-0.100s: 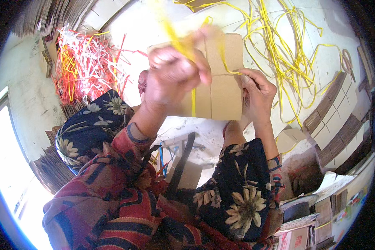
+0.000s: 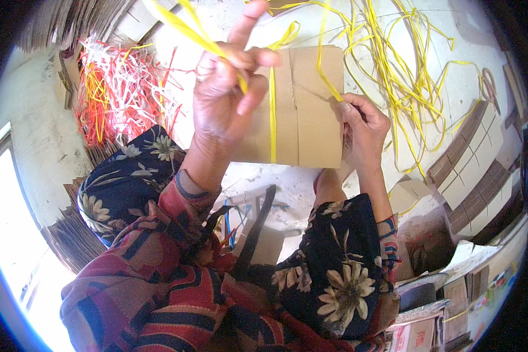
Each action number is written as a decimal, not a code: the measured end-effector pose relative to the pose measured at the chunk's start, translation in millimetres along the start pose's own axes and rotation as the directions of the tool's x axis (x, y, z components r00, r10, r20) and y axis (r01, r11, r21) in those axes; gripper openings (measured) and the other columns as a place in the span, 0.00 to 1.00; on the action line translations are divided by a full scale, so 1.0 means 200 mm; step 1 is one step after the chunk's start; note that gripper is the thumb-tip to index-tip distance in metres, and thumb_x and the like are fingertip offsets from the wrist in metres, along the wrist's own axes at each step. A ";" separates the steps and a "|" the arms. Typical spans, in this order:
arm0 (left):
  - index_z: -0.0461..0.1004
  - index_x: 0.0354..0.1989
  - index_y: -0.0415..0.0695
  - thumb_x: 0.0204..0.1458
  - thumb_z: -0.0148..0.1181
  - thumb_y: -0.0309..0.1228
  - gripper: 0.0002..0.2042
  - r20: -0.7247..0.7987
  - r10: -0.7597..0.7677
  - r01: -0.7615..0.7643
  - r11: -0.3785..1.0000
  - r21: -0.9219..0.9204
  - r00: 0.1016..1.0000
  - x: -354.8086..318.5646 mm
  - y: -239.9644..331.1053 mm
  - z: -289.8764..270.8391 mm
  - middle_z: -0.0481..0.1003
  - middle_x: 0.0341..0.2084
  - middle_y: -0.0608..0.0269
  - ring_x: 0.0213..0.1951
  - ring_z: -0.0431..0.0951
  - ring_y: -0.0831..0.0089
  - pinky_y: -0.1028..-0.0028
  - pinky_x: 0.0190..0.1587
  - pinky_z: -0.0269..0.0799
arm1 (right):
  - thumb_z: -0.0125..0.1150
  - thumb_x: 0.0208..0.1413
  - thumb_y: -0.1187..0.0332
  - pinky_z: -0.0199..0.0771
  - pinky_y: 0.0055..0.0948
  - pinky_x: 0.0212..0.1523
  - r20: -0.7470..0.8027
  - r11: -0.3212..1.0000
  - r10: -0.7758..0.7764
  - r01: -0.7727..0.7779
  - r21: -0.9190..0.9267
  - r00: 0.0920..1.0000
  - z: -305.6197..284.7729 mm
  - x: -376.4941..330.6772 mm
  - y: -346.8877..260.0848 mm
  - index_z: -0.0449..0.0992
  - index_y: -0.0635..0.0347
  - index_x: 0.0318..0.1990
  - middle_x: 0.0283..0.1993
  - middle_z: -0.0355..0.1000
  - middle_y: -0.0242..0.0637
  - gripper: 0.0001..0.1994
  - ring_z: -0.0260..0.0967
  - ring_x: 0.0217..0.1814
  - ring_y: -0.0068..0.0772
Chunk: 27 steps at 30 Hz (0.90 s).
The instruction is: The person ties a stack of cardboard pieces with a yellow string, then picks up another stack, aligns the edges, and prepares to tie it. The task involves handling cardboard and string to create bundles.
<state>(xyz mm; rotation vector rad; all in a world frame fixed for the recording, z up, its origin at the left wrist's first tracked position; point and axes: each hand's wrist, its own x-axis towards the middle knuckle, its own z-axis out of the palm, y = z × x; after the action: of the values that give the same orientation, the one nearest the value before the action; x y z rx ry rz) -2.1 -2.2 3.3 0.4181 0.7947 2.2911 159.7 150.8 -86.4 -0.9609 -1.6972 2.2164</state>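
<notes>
Tying step in hand: cardboard stack (image 2: 302,111) held up over the floor, yellow strap (image 2: 272,111) looped around it. Left hand (image 2: 226,94) pinches one strap end, raised; right hand (image 2: 364,132) grips stack's right edge with other end. Judged next: draw ends tight, knot

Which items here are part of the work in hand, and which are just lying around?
In use:
- left hand, pinching yellow strap
- right hand, steadying cardboard bundle

Lying about:
- loose yellow straps
- red and white strap pile
- scissors
- stacked cardboard
</notes>
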 end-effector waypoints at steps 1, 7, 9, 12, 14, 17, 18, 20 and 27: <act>0.70 0.33 0.37 0.55 0.56 0.32 0.09 -0.027 -0.029 0.021 0.970 -0.243 0.999 0.00 0.01 0.00 0.67 0.54 0.53 0.22 0.71 0.79 0.83 0.13 0.63 | 0.60 0.52 0.76 0.64 0.15 0.22 -0.022 0.994 0.057 -0.055 0.090 0.998 0.00 0.01 0.03 0.78 0.62 0.38 0.30 0.73 0.30 0.06 0.63 0.22 0.14; 0.73 0.30 0.38 0.53 0.57 0.26 0.04 -0.038 -0.128 0.126 0.991 -0.037 0.991 -0.03 -0.10 -0.04 0.77 0.31 0.53 0.12 0.65 0.78 0.81 0.16 0.65 | 0.60 0.52 0.76 0.63 0.15 0.22 0.000 0.965 0.101 -0.098 0.242 0.995 0.07 0.00 0.05 0.73 0.63 0.36 0.25 0.69 0.27 0.04 0.62 0.21 0.14; 0.75 0.31 0.35 0.52 0.60 0.27 0.07 -0.163 -0.325 0.347 0.930 0.125 0.931 -0.04 -0.15 0.03 0.77 0.28 0.49 0.13 0.67 0.77 0.82 0.16 0.63 | 0.60 0.53 0.76 0.63 0.15 0.22 -0.018 0.974 0.095 -0.089 0.206 0.995 0.08 0.00 0.03 0.72 0.62 0.35 0.24 0.68 0.26 0.04 0.62 0.21 0.14; 0.76 0.32 0.31 0.50 0.61 0.31 0.11 -0.088 -0.466 0.474 0.873 0.117 0.880 -0.04 -0.25 0.10 0.77 0.27 0.48 0.13 0.66 0.78 0.80 0.15 0.63 | 0.59 0.53 0.75 0.63 0.15 0.22 -0.018 0.989 0.046 -0.043 0.142 0.999 0.07 0.02 0.04 0.71 0.61 0.33 0.24 0.67 0.26 0.03 0.62 0.21 0.14; 0.76 0.31 0.33 0.52 0.60 0.30 0.10 -0.068 -0.353 0.355 0.935 0.016 0.933 -0.05 -0.26 0.00 0.76 0.26 0.47 0.13 0.65 0.79 0.81 0.15 0.60 | 0.59 0.54 0.75 0.63 0.16 0.23 0.038 0.996 0.040 -0.043 0.082 0.998 0.07 0.01 0.05 0.71 0.61 0.33 0.25 0.67 0.26 0.03 0.62 0.21 0.14; 0.75 0.34 0.31 0.54 0.58 0.27 0.09 0.060 -0.113 0.125 0.956 -0.266 0.992 0.02 -0.11 -0.03 0.76 0.28 0.45 0.13 0.64 0.77 0.83 0.15 0.56 | 0.58 0.54 0.76 0.64 0.16 0.24 0.042 0.993 0.062 -0.065 0.097 0.997 0.09 0.00 0.03 0.70 0.60 0.33 0.24 0.66 0.26 0.03 0.62 0.21 0.15; 0.75 0.34 0.31 0.54 0.58 0.27 0.09 0.092 -0.207 0.223 0.945 -0.238 0.974 -0.02 -0.12 0.01 0.76 0.28 0.45 0.13 0.64 0.78 0.82 0.15 0.57 | 0.58 0.54 0.76 0.64 0.16 0.24 0.054 0.994 0.057 -0.062 0.094 0.997 0.10 0.01 0.02 0.70 0.60 0.33 0.24 0.66 0.26 0.03 0.62 0.21 0.15; 0.75 0.32 0.30 0.53 0.58 0.27 0.09 0.151 -0.380 0.403 0.899 -0.173 0.913 -0.03 -0.23 0.09 0.76 0.28 0.46 0.13 0.64 0.78 0.82 0.16 0.58 | 0.58 0.56 0.68 0.66 0.20 0.27 0.054 0.997 -0.076 0.075 0.011 0.996 0.10 0.02 0.03 0.71 0.61 0.35 0.26 0.67 0.28 0.06 0.65 0.25 0.17; 0.77 0.29 0.30 0.49 0.59 0.23 0.06 -0.004 -0.487 0.472 0.843 0.259 0.873 0.02 -0.32 0.07 0.78 0.29 0.49 0.22 0.76 0.73 0.81 0.21 0.66 | 0.51 0.59 0.60 0.69 0.33 0.39 0.108 0.968 0.023 0.005 -0.251 0.994 0.07 0.01 0.16 0.71 0.65 0.45 0.38 0.71 0.40 0.16 0.69 0.41 0.30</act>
<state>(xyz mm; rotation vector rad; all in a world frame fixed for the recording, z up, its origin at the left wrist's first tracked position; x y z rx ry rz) 32.9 44.0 -27.1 0.3517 1.0344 1.7079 158.3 129.9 -115.2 -0.9146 -2.0655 2.1319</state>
